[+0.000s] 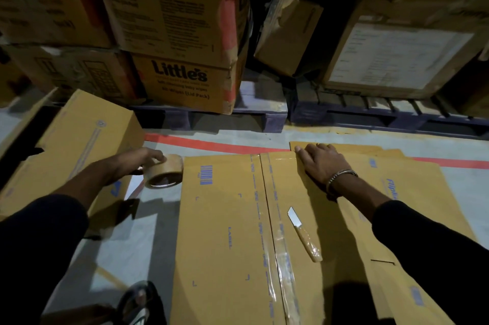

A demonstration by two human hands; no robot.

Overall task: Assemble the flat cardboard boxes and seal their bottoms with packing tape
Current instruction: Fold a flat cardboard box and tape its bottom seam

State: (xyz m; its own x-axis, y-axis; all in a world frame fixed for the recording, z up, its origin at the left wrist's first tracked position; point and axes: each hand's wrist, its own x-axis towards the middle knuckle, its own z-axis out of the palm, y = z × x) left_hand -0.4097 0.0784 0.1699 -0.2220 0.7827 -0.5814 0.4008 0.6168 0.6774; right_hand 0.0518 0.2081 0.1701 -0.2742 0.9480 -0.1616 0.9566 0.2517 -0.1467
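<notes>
Brown cardboard fills the head view: a box (227,240) lies on the grey floor (127,240) with its 2 bottom flaps closed, and a strip of clear packing tape (284,266) runs along the seam between them from the near edge to the far edge. The right hand (321,164) lies flat on the far end of the right flap, just beside the seam, with its fingers (304,152) straight and pressing down; a metal bracelet (340,176) circles the wrist. The left hand (137,163) reaches out to the left of the box and grips a roll of tan tape (164,171), fingers curled over its top; the roll appears to sit on or just above the floor, though the blur makes that hard to judge. A knife (304,234) with a bare blade and a pale handle rests on the right flap, near the seam and apart from both hands. Under the box on the right lies a stack of flat cardboard (402,187) with blue print. An assembled carton (79,139) stands to the left, beyond the left forearm. A red line (211,144) crosses the floor ahead, and behind it printed cartons (180,33) sit stacked on a pallet (264,112). A shoe (137,303) shows at the bottom edge.
</notes>
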